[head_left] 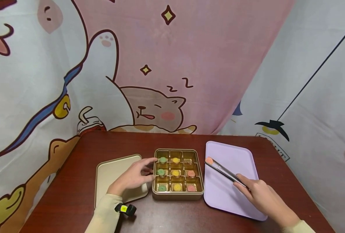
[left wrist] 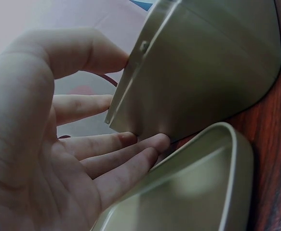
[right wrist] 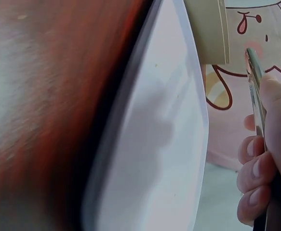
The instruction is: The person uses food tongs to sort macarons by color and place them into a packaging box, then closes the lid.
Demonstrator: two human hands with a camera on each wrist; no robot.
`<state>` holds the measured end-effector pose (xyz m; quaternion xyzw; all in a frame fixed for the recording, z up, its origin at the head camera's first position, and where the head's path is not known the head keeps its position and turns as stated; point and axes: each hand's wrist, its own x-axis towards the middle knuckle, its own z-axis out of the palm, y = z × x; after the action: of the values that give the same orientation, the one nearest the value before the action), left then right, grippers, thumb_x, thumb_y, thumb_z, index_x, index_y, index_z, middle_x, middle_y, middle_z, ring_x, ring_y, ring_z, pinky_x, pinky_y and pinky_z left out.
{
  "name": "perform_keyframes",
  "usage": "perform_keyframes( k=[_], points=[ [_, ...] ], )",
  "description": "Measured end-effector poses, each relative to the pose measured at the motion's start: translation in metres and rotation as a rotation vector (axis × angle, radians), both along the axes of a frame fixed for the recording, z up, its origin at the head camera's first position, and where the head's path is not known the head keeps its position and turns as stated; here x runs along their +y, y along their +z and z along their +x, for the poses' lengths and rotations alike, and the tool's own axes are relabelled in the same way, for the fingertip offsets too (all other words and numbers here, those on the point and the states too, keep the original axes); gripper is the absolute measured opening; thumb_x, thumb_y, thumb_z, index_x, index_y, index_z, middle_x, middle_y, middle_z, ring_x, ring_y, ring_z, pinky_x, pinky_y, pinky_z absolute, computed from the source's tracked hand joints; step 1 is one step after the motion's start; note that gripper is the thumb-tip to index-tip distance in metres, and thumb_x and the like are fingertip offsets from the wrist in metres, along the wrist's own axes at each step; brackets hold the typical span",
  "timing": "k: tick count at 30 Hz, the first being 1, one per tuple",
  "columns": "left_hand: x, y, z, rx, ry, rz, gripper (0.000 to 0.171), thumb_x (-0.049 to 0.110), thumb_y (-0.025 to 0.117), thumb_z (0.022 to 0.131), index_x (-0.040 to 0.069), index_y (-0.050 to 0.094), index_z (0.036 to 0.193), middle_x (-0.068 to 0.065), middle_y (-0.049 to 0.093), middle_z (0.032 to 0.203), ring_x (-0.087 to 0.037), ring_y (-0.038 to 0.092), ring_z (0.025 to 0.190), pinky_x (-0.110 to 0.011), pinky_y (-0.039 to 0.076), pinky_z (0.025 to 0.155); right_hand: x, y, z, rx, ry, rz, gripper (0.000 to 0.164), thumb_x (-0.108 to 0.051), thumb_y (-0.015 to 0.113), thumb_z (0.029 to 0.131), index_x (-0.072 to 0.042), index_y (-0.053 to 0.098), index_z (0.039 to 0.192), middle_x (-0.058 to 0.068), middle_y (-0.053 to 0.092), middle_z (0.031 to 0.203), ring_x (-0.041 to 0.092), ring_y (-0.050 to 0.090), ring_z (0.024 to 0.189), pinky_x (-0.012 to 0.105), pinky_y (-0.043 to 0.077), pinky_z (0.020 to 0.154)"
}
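A gold tin (head_left: 178,196) holds small round cookies in a divided insert: green (head_left: 162,172) down the left, yellow (head_left: 175,173) in the middle, pink (head_left: 191,173) in the right column's middle and front compartments. Bare ribbed bottom shows in the back right compartment. My left hand (head_left: 135,174) touches the tin's left side, its fingertips spread along the rim and wall in the left wrist view. My right hand (head_left: 258,194) grips metal tongs (head_left: 223,172). Between their tips is an orange-pink cookie (head_left: 209,160), over the left edge of the lilac tray (head_left: 229,194).
The tin's lid (head_left: 114,168) lies on the dark red wooden table (head_left: 82,174), left of the tin and partly under my left forearm. The tray lies close to the tin's right. A cartoon-printed cloth (head_left: 219,64) hangs behind the table.
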<state>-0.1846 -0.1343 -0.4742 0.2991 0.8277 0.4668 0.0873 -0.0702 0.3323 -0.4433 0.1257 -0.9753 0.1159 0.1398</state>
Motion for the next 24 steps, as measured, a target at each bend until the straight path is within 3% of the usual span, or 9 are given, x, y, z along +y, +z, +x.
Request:
perform_keyframes(
  k=[12,19,24],
  points=[
    [0.000,0.001,0.001,0.006,-0.002,-0.004,0.066,0.009,0.074,0.093,0.002,0.049,0.153,-0.020,0.060,0.143,-0.032,0.071,0.112,-0.044,0.061,0.099,-0.032,0.001,-0.037,0.082,0.176,0.000,0.016,-0.029,0.074,0.099,-0.019,0.071,0.111,-0.021,0.052,0.065,-0.002,0.045,0.059,0.020,0.039,0.047],
    [0.001,0.001,0.001,-0.004,-0.006,0.000,0.067,0.010,0.073,0.093,0.002,0.048,0.154,-0.019,0.059,0.144,-0.031,0.070,0.113,-0.044,0.060,0.101,-0.044,0.002,-0.046,0.029,0.160,0.014,0.025,-0.034,0.072,0.101,-0.016,0.073,0.118,-0.017,0.060,0.069,-0.002,0.051,0.061,0.026,0.045,0.048],
    [0.001,0.000,0.000,-0.004,-0.003,0.008,0.067,0.010,0.074,0.093,0.002,0.048,0.154,-0.020,0.060,0.143,-0.031,0.071,0.113,-0.043,0.061,0.100,-0.049,0.002,-0.050,0.015,0.174,0.011,0.020,-0.034,0.071,0.102,-0.017,0.071,0.113,-0.017,0.056,0.066,0.000,0.050,0.060,0.026,0.044,0.047]
  ],
)
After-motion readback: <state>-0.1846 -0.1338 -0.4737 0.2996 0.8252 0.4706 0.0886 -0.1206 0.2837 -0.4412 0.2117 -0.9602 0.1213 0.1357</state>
